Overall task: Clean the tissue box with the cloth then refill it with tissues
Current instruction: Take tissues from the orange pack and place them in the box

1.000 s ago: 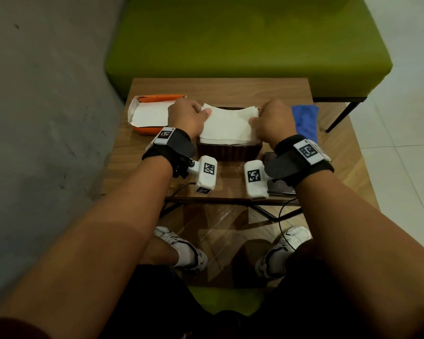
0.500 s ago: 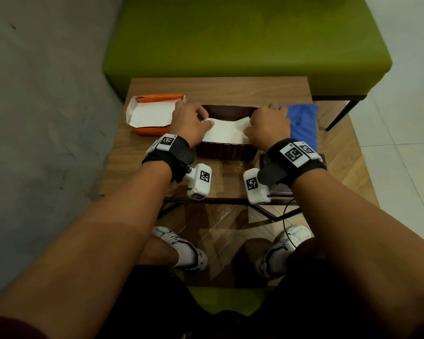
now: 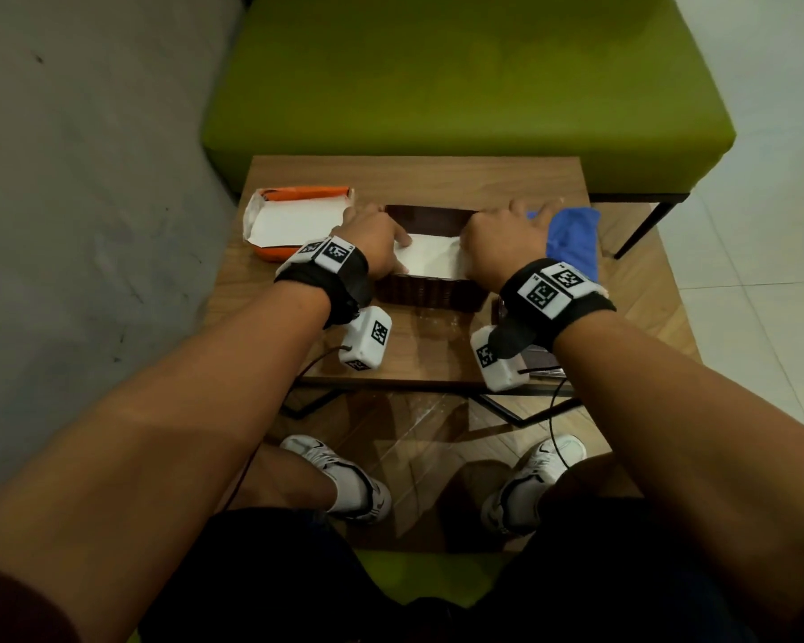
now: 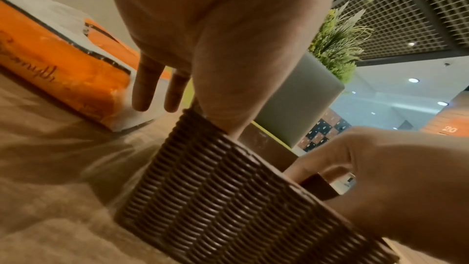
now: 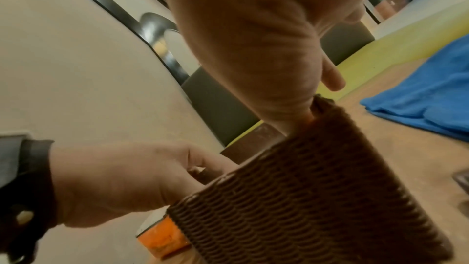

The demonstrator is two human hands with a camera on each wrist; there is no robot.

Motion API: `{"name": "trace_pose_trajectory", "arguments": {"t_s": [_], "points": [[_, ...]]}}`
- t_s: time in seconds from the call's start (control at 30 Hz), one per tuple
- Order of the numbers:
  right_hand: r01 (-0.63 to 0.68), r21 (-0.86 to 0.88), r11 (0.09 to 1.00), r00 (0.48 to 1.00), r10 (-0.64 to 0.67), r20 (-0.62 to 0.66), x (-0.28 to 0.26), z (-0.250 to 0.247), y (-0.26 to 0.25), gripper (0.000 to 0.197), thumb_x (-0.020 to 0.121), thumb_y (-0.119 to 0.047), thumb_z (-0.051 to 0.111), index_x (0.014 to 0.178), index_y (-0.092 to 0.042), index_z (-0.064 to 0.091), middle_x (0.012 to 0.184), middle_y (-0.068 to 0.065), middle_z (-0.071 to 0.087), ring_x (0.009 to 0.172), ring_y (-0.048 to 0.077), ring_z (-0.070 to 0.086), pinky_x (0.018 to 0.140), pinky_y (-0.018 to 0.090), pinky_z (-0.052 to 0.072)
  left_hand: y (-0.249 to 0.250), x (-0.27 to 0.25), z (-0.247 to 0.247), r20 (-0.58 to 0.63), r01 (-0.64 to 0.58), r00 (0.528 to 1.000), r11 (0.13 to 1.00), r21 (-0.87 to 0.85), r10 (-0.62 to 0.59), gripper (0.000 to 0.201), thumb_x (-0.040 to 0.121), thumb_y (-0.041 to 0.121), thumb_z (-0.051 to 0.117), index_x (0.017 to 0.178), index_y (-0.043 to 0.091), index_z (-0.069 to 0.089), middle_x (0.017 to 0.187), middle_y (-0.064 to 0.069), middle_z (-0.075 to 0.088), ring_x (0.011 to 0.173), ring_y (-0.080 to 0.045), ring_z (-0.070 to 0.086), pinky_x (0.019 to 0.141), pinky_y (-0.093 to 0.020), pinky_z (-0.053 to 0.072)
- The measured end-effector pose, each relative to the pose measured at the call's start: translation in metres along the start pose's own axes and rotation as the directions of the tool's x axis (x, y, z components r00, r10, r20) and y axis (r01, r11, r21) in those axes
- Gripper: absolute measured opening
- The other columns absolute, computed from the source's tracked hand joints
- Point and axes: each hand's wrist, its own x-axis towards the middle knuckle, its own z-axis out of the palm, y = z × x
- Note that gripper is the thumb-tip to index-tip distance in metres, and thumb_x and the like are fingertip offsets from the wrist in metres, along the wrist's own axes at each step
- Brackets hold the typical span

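Note:
A brown woven tissue box [image 3: 430,292] [image 4: 228,198] [image 5: 317,188] stands open-topped at the middle of the wooden table [image 3: 414,178]. A white stack of tissues [image 3: 432,259] lies inside it, below the rim. My left hand [image 3: 381,234] [image 4: 215,37] straddles the box's left end, thumb inside on the tissues, fingers straight and free outside. My right hand [image 3: 502,229] [image 5: 253,37] does the same at the right end. The blue cloth [image 3: 574,239] [image 5: 431,97] lies crumpled just right of the box.
An opened orange tissue pack [image 3: 270,252] [image 4: 63,61] lies left of the box. A dark flat object [image 3: 544,364] sits at the table's front right edge, mostly hidden by my wrist. A green sofa [image 3: 460,85] stands behind the table and a grey wall [image 3: 89,201] to the left.
The tissue stack, held above the rim a second ago, has gone down into the box. Both hands sank with it and slid forward, and the box's far wall now shows.

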Motion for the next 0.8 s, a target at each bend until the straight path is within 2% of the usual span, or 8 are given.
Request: {"name": "trace_pose_trajectory", "arguments": {"t_s": [0.17, 0.37, 0.47, 0.57, 0.6, 0.67, 0.73, 0.8], "points": [[0.008, 0.033, 0.999, 0.993, -0.012, 0.114, 0.013, 0.012, -0.002, 0.027, 0.092, -0.018, 0.062, 0.117, -0.023, 0.071, 0.126, 0.02, 0.063, 0.138, 0.044, 0.043, 0.11, 0.086, 0.01, -0.004, 0.009, 0.004, 0.031, 0.02, 0.999, 0.999, -0.033, -0.019, 0.065, 0.079, 0.033, 0.095, 0.139, 0.032, 0.07, 0.156, -0.009, 0.05, 0.142, -0.037, 0.048, 0.117, -0.053, 0.045], [0.044, 0.097, 0.994, 0.987, -0.058, 0.15, 0.015, 0.004, 0.002, 0.028, 0.089, -0.014, 0.06, 0.113, -0.023, 0.071, 0.124, 0.018, 0.065, 0.136, 0.044, 0.044, 0.11, 0.086, 0.008, -0.003, 0.002, 0.002, 0.007, -0.018, 1.0, 0.998, -0.054, 0.018, 0.061, 0.081, 0.033, 0.094, 0.137, 0.029, 0.07, 0.155, -0.01, 0.049, 0.141, -0.036, 0.05, 0.116, -0.045, 0.045], [0.051, 0.124, 0.991, 0.995, -0.062, 0.08, 0.006, -0.013, 0.009, 0.026, 0.088, -0.013, 0.06, 0.109, -0.023, 0.072, 0.12, 0.014, 0.068, 0.129, 0.039, 0.053, 0.111, 0.084, 0.008, -0.012, -0.012, -0.006, -0.049, -0.06, 0.997, 0.986, -0.152, 0.053, 0.047, 0.084, 0.041, 0.089, 0.127, 0.027, 0.075, 0.132, -0.005, 0.061, 0.126, -0.028, 0.058, 0.106, -0.041, 0.05], [0.083, 0.122, 0.989, 0.988, -0.066, -0.143, -0.01, -0.037, 0.011, 0.017, 0.091, -0.01, 0.058, 0.093, -0.017, 0.073, 0.1, 0.015, 0.068, 0.108, 0.04, 0.062, 0.11, 0.071, 0.028, -0.032, -0.032, -0.027, -0.227, -0.112, 0.973, 0.941, -0.318, 0.039, 0.021, 0.095, 0.038, 0.078, 0.108, 0.021, 0.081, 0.107, 0.001, 0.072, 0.102, -0.019, 0.068, 0.086, -0.032, 0.051], [0.107, 0.16, 0.981, 0.972, -0.07, -0.225, -0.013, -0.045, 0.007, 0.018, 0.092, -0.008, 0.056, 0.089, -0.016, 0.073, 0.093, 0.015, 0.068, 0.1, 0.04, 0.064, 0.105, 0.064, 0.038, -0.043, -0.037, -0.035, -0.295, -0.107, 0.956, 0.937, -0.334, 0.004, 0.018, 0.098, 0.035, 0.074, 0.105, 0.02, 0.081, 0.105, 0.0, 0.074, 0.099, -0.02, 0.069, 0.083, -0.031, 0.051], [0.221, 0.342, 0.913, 0.939, -0.104, -0.329, -0.012, -0.061, -0.01, 0.022, 0.092, -0.007, 0.055, 0.085, -0.014, 0.074, 0.084, 0.014, 0.071, 0.086, 0.036, 0.068, 0.087, 0.049, 0.056, -0.07, -0.043, -0.05, -0.4, -0.072, 0.914, 0.948, -0.312, -0.062, 0.016, 0.1, 0.027, 0.07, 0.102, 0.016, 0.081, 0.103, -0.004, 0.077, 0.1, -0.023, 0.069, 0.086, -0.034, 0.052], [0.334, 0.514, 0.79, 0.928, -0.179, -0.327, -0.002, -0.072, -0.04, 0.02, 0.091, -0.009, 0.058, 0.088, -0.013, 0.078, 0.084, 0.011, 0.076, 0.08, 0.028, 0.072, 0.076, 0.038, 0.059, -0.098, -0.04, -0.057, -0.41, -0.022, 0.907, 0.96, -0.28, -0.099, 0.013, 0.099, 0.021, 0.07, 0.101, 0.014, 0.082, 0.104, -0.008, 0.079, 0.104, -0.026, 0.07, 0.091, -0.037, 0.054], [0.429, 0.58, 0.693, 0.903, -0.348, -0.253, 0.009, -0.08, -0.077, 0.016, 0.091, -0.009, 0.065, 0.096, -0.01, 0.08, 0.091, 0.01, 0.079, 0.084, 0.022, 0.072, 0.076, 0.03, 0.058, -0.118, -0.034, -0.058, -0.379, -0.022, 0.923, 0.978, -0.208, -0.06, 0.012, 0.097, 0.014, 0.072, 0.103, 0.014, 0.082, 0.107, -0.01, 0.08, 0.106, -0.029, 0.071, 0.093, -0.037, 0.054]]}}
